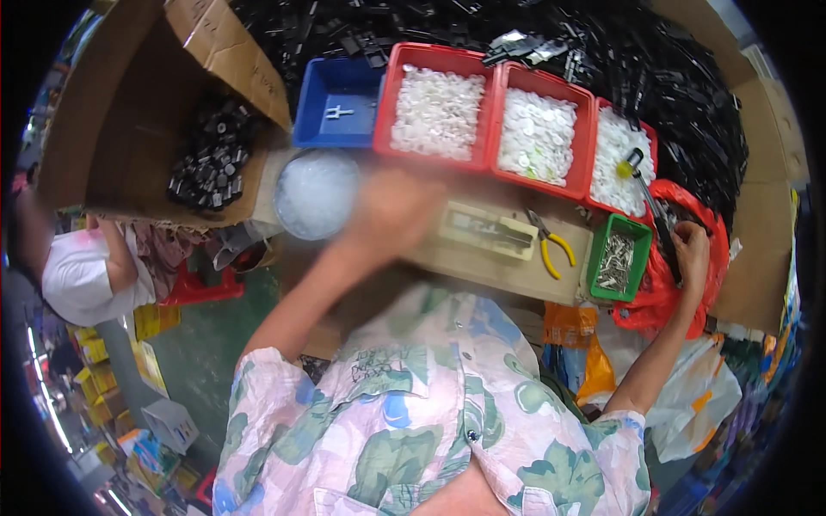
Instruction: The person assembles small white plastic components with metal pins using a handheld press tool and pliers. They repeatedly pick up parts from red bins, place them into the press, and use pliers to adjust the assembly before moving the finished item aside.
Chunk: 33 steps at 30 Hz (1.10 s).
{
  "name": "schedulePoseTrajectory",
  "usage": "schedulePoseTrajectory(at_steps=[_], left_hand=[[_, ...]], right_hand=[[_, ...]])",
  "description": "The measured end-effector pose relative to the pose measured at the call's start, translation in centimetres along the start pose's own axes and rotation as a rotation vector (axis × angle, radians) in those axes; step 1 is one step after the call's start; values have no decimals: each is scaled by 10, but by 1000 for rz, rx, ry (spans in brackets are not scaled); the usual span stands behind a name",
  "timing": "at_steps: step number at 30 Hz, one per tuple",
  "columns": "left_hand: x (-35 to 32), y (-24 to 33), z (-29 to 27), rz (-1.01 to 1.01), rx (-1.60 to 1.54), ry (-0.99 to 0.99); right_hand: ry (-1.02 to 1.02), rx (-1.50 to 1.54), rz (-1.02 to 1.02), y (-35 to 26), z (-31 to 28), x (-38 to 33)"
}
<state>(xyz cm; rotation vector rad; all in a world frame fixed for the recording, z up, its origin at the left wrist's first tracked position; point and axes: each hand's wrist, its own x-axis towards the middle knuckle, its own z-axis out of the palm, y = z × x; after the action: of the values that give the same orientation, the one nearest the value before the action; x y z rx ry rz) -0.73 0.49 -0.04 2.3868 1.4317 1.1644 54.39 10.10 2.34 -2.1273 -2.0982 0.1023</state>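
My left hand (396,211) is smeared by motion, between the round tub of small whitish pieces (317,194) and the cream tray (487,230). Its fingers cannot be made out. At the right, my right hand (691,249) has bent fingers closed on a long, dark strip-like part (662,225), over a crumpled red plastic bag (712,288). Just above that part lies the black and yellow handle of a screwdriver (631,163). Yellow-handled pliers (551,244) rest beside the cream tray. A green bin of small metal pieces (640,277) stands left of the bag.
Red bins (490,86) of small white parts line the back, with a blue bin (335,138) on their left. Behind them heap black plastic parts (688,112). A cardboard box (112,129) holds short black pieces. Another person (95,267) sits at the left.
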Motion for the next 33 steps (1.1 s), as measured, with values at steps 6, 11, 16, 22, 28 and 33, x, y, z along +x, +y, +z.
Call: schedulePoseTrajectory(at_steps=[6, 11, 16, 22, 28, 33], left_hand=[[28, -85, -56, -234, 395, -93], [31, -156, -53, -213, 542, -289], [34, -168, -46, -178, 566, -326], [46, -146, -62, -277, 352, -240], [35, -99, -109, -251, 291, -166], [9, -59, -122, -317, 403, -180]], right_hand=[[44, 209, 2, -13, -4, 14], [138, 255, 2, -17, -13, -9], [153, 386, -13, 2, -13, -22], [174, 446, -1, -1, -21, -29], [211, 514, -34, -8, -15, -28], [155, 457, -56, -27, -20, -22]])
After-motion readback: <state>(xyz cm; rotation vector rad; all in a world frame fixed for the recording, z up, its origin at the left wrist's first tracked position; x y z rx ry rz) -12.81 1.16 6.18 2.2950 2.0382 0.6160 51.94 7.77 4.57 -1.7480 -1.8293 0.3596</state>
